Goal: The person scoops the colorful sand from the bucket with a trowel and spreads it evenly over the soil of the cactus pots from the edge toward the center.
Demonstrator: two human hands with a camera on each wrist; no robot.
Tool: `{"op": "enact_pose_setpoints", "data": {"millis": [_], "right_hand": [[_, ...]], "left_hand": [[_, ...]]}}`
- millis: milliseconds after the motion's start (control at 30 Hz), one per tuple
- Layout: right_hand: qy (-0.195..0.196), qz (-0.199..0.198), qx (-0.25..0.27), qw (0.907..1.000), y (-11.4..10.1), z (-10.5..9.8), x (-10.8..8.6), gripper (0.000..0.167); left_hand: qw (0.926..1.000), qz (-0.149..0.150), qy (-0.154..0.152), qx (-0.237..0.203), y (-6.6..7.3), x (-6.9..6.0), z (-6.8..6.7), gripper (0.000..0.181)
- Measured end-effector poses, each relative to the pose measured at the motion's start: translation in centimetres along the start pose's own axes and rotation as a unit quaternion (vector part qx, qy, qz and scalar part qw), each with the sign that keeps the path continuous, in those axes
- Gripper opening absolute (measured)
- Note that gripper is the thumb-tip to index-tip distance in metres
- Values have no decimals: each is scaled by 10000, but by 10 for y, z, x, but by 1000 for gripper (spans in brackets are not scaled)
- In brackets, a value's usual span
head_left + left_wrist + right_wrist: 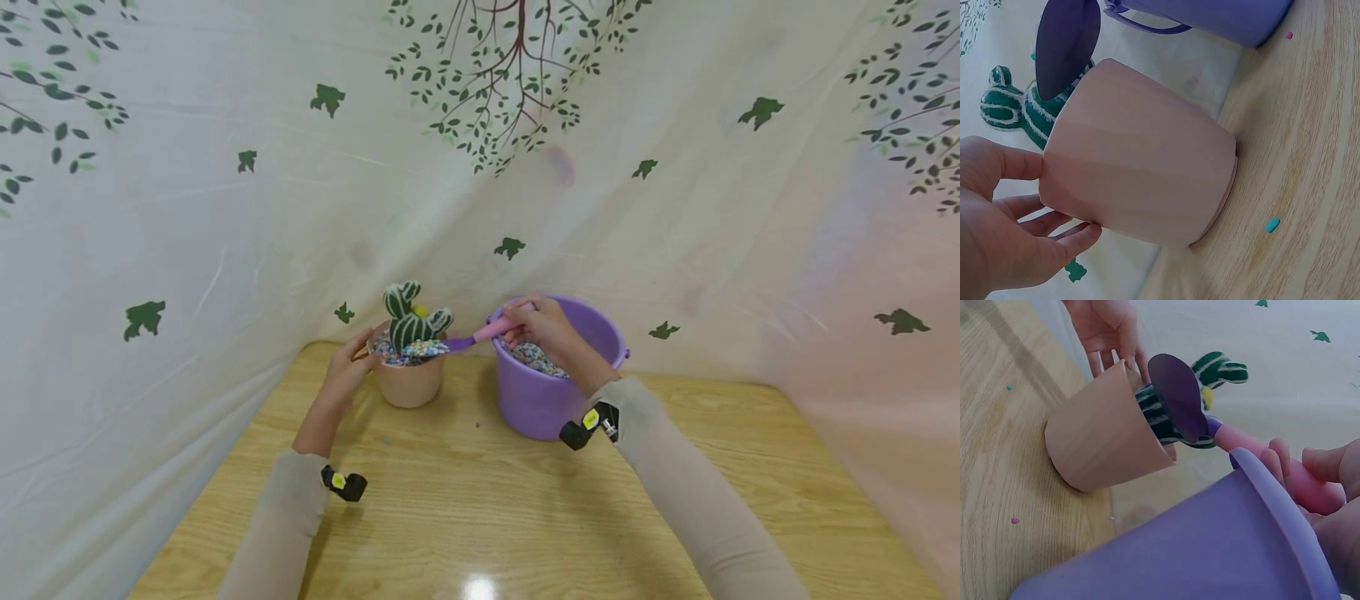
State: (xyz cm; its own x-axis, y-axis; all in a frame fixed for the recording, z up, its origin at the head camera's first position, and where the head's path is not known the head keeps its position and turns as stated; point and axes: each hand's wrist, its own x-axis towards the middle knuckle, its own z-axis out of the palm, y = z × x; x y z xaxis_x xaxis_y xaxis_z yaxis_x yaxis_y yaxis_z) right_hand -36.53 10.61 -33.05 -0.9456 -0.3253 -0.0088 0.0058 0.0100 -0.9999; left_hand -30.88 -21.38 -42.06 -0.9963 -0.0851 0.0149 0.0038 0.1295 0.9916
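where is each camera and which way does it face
Head: worn there, facing forward and down at the round purple bucket, tapered peach pot and green striped cactus; left hand, right hand and beige sleeves show.
Left wrist: worn there, facing the pot's side; the left hand shows.
Right wrist: worn there, facing past the bucket to the pot; both hands show.
Both wrist views share pot, bucket and oval purple scoop blade.

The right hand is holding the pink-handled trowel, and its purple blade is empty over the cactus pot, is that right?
Not quite: the purple blade isn't empty. The head view shows multicoloured bits heaped on it. The right hand does hold the pink-handled trowel, with the blade over the cactus pot.
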Motion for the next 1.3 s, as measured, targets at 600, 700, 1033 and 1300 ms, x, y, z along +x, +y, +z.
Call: {"op": "enact_pose_setpoints", "data": {"millis": [600,700,1033,1300], "right_hand": [[-10,49,-82,10000,-4,-2,-1,14],[-50,45,-109,9999,-6,-2,-2,20],[-105,-55,-286,9995,-6,-4,-1,29],[-14,-15,-302,9995,-5,-2,3,20]], "left_hand": [[9995,-34,261,-147,-4,3,-3,57],[9992,-34,363,-181,-4,1,-2,55],[9978,51,609,-270,0,-8,7,62],[9981,68,511,-335,0,-7,5,65]]}}
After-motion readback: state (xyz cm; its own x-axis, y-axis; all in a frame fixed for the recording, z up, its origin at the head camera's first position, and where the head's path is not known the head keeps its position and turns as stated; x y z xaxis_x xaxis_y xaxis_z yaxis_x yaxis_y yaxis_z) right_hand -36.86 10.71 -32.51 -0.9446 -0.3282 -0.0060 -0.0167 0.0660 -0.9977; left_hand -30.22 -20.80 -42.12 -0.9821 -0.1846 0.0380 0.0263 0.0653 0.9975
